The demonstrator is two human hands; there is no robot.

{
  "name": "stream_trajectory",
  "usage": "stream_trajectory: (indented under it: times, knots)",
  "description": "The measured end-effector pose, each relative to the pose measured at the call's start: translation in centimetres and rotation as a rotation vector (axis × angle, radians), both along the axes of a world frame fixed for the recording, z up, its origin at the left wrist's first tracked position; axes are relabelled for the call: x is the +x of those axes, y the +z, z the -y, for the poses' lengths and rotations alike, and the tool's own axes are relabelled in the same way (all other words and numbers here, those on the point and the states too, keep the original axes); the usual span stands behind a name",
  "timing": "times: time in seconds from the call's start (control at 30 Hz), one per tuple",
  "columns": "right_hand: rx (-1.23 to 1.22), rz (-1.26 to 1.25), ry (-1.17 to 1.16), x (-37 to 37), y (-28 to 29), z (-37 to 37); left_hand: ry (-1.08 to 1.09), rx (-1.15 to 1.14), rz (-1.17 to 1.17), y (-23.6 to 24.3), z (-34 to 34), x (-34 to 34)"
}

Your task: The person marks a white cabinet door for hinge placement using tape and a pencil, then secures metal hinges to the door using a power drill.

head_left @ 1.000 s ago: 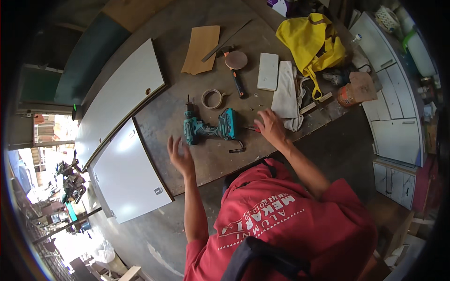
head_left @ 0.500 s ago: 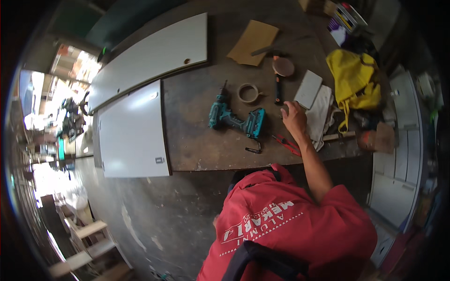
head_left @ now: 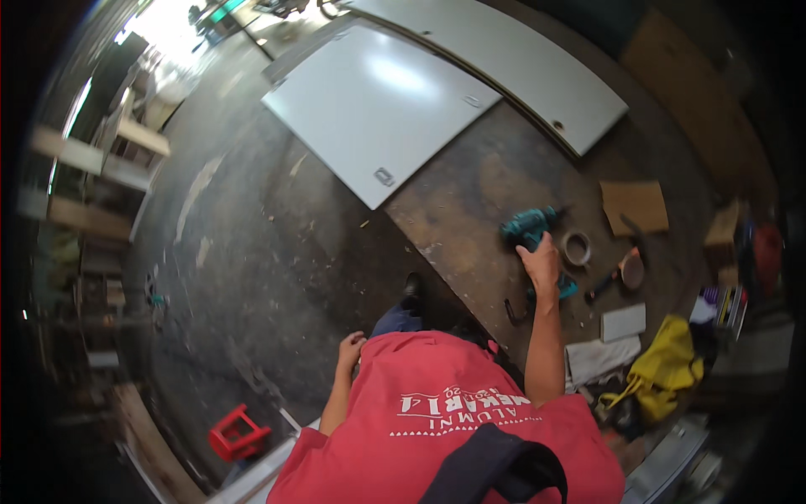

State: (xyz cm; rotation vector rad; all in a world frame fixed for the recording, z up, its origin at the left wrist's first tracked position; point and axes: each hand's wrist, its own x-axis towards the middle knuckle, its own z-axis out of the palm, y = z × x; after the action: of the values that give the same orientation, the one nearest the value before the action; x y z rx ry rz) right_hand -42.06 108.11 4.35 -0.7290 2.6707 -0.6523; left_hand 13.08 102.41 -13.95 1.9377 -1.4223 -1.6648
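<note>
While the right hand (head_left: 541, 262) closes its fingers around the teal cordless drill (head_left: 531, 235) lying on the bench (head_left: 470, 210) beside a tape roll (head_left: 576, 249), the left hand (head_left: 351, 349) hangs loosely curled and empty, so the grasp step appears under way and lifting calls for a firm grip.

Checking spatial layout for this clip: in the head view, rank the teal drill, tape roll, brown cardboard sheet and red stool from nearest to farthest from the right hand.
1. Teal drill: under the right hand.
2. Tape roll: just right of it.
3. Brown cardboard sheet: farther right, up the bench.
4. Red stool: on the floor, far lower left.

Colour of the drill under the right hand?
Teal with black parts: the cordless drill under the right hand, head view.
</note>
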Motion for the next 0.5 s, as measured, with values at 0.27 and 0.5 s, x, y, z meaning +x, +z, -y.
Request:
stream_trajectory:
  times: [0.27,0.5]
  knots:
    - [0.025,0.079,-0.04,-2.3,-4.5,2.6,0.17,0.134,-0.084,-6.7,1.6,5.9]
    - [-0.287,-0.294,-0.24,-0.5,-5.2,-0.2,0.347,0.438,0.031,-10.1,8.3,17.4]
